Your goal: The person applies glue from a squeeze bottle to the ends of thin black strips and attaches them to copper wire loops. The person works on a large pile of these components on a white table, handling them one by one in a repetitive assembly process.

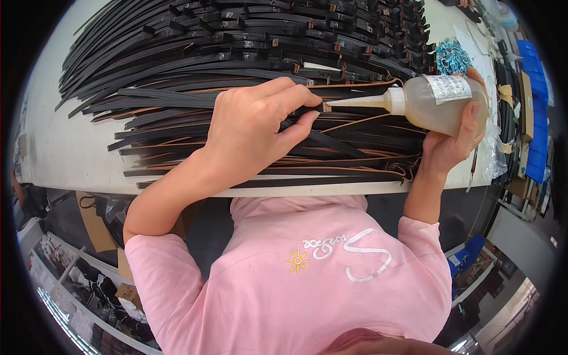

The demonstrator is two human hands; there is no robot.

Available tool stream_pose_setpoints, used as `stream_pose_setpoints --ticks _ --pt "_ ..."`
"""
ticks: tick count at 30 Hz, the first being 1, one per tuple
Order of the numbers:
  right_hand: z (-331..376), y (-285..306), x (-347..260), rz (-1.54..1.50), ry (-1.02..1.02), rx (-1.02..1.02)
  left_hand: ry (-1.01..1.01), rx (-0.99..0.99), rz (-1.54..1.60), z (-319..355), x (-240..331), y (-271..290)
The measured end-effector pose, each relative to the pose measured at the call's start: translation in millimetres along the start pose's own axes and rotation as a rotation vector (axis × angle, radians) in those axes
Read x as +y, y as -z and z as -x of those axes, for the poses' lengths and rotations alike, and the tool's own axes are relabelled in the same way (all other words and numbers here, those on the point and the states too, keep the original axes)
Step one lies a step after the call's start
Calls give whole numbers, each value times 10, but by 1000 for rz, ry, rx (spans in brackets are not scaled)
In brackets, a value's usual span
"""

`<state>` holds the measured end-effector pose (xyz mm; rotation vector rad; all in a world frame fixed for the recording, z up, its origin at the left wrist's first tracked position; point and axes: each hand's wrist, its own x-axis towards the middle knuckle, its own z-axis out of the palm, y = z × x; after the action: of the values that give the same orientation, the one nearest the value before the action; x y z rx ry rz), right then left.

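Observation:
My left hand (254, 121) pinches the end of a black leather strap (307, 110) between thumb and fingers, above the near pile. In my right hand (455, 139) lies a clear squeeze bottle (435, 106) with a white label and a long pale nozzle (358, 102). The bottle is tipped sideways, its nozzle pointing left. Its tip meets or nearly meets a small brownish patch at the strap's end, just beside my left fingertips. Many more black straps with brown undersides (349, 155) lie beneath both hands. The rest of the held strap is partly hidden by my left hand.
A large bundle of black straps (236, 44) with short loops spreads over the far side of the white table (53, 148). At the far right sit a heap of blue-teal small pieces (452, 56) and a blue bin (534, 112). Shelves (77, 266) stand below left.

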<state>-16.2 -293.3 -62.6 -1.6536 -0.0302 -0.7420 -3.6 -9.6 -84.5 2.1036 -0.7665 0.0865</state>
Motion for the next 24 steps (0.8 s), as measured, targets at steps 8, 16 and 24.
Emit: stream_pose_setpoints --ticks 8,16,24 --pt "-23 34 11 75 -19 -31 -6 19 2 6 -4 -13" --pt "-329 251 107 -1290 -767 -268 73 -29 -39 -12 32 184" --pt "-195 -35 -141 -743 -477 -131 130 -125 99 139 -199 716"
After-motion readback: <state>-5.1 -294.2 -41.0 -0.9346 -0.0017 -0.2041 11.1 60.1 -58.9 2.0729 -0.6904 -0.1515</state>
